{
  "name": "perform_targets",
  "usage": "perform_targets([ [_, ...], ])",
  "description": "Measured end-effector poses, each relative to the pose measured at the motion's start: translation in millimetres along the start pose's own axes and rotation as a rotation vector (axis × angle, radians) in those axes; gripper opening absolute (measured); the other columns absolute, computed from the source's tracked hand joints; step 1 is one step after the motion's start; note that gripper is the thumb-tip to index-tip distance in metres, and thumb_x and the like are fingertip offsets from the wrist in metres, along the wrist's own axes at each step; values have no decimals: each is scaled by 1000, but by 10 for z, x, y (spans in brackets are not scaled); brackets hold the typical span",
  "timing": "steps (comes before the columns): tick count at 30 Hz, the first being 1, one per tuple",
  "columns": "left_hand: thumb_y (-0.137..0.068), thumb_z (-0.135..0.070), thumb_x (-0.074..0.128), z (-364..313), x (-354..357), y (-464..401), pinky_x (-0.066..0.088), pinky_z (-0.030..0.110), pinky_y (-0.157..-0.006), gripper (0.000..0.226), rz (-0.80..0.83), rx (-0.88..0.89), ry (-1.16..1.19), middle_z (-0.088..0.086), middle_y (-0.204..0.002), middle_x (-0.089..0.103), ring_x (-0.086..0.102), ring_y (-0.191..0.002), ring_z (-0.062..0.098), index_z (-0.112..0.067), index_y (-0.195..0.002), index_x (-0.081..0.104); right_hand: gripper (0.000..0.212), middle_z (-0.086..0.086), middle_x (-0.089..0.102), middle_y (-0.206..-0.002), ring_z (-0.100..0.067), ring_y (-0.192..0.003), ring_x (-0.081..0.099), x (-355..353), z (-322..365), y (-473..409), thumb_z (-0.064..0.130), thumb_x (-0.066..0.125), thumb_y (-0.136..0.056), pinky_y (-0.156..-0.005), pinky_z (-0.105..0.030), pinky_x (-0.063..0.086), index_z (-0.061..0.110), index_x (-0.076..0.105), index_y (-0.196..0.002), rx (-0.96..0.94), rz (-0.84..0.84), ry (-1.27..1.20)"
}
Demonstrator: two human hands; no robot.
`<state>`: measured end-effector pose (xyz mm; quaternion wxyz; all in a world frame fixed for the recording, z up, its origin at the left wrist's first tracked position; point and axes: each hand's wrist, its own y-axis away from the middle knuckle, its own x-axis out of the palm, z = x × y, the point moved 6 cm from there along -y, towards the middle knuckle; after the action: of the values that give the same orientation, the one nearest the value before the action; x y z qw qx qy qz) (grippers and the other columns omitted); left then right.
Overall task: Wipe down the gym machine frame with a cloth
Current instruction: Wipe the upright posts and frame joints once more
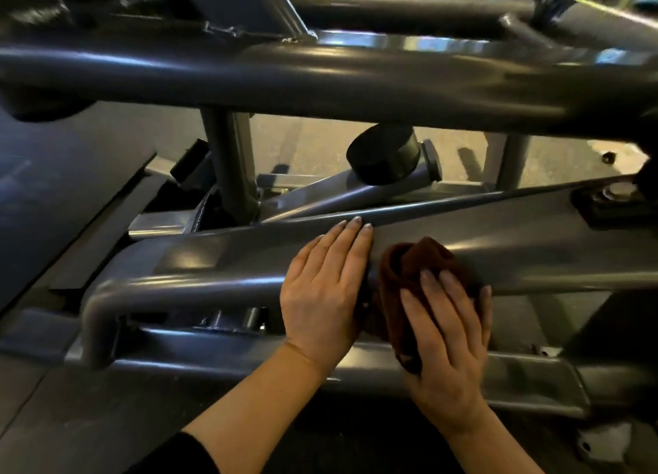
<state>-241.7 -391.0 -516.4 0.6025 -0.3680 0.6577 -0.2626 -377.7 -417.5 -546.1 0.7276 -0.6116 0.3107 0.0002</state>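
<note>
Head view: brown cloth [423,278] sits bunched on the grey frame rail [534,249], the wide flattened tube running low-left to high-right across the lower half of the shot. Right hand [447,335] lies on top of the cloth, fingers straight and slightly spread, pressing it onto the rail; the thumb is under the fabric edge, so can't tell if it also pinches. Left hand [325,288] is flat on the same rail just left of the cloth, fingers straight and held together, fingertips reaching the rail's upper edge, holding nothing; looks like bracing. Key relation: the rail's long axis runs left-right from the cloth, with a long bare stretch to the right of it and the left hand blocking the left side, so my read is the next stroke goes rightward along the axis, right hand doing the work. Hard to read: the cloth's underside and contact patch are hidden, the rail's right end runs out of frame, the upper crossbar [320,78] is motion-blurred, and whether any of the rail is already wiped can't be judged.
</note>
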Motion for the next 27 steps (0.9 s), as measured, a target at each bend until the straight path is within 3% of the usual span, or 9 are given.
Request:
perform_targets([
  [2,-90,-26,69,-12,-20,16,38,34,-108,48,-61,31,-13,7,-137,57,52,-127,19,-10,-132,55,39,2,23,-160,-18,-147,23,47,22,94,23,47,-102,-120,-43,19,14,42,-140,-12,-44,4],
  [4,-91,-24,66,-30,-5,208,29,35,-115,53,-106,78,40,7,-145,48,42,-136,18,-10,-138,46,46,-1,33,-154,-20,-145,28,48,68,222,21,52,-100,-118,-38,25,16,39,-144,-62,-16,-37],
  [7,-89,-18,55,-131,170,864,23,38,-118,57,7,131,192,4,-152,35,27,-144,16,-13,-143,36,37,-7,50,-131,-25,-126,46,29,-62,443,16,57,-89,-109,-33,38,14,53,-125,-25,243,-114],
  [10,-88,-17,51,-252,776,1564,31,41,-116,62,632,32,353,-3,-156,28,24,-144,14,-18,-147,33,43,5,61,-113,-15,-109,56,195,-637,934,2,65,-75,-93,-29,49,23,62,-113,439,715,-157],
  [13,-95,-17,54,-331,1397,2160,6,32,-123,72,1050,-70,364,-10,-155,-8,-1,-149,11,-23,-153,11,40,16,60,-101,1,-96,57,206,-1220,1636,0,66,-81,-95,-26,48,34,59,-103,797,858,-146],
  [16,-94,-21,57,-457,1865,2525,-6,35,-120,85,1225,-76,288,-3,-155,-20,-15,-147,14,-19,-154,-3,50,1,57,-126,-17,-124,53,260,-1545,2177,-5,62,-83,-106,-32,41,23,57,-124,950,845,-77],
  [19,-92,-25,59,-578,2127,2637,-5,45,-121,89,1315,-111,217,3,-160,-17,-17,-146,16,-19,-154,-5,65,0,23,-158,-20,-148,17,601,-1498,2641,16,62,-92,-120,-40,19,23,33,-149,1037,1016,-97],
  [21,-93,-27,58,-669,2209,2621,-3,49,-121,88,1322,-132,186,4,-160,-16,-17,-147,18,-18,-154,-4,66,9,2,-161,-16,-149,-4,748,-1426,2813,34,55,-96,-121,-41,7,29,20,-153,996,1093,-48],
  [27,-95,-32,52,-784,2383,2597,1,50,-121,82,1290,-88,146,9,-162,-10,-9,-149,21,-13,-155,-1,52,0,12,-163,-17,-150,6,409,-2130,2971,28,42,-103,-122,-40,9,20,27,-152,1134,949,80],
])
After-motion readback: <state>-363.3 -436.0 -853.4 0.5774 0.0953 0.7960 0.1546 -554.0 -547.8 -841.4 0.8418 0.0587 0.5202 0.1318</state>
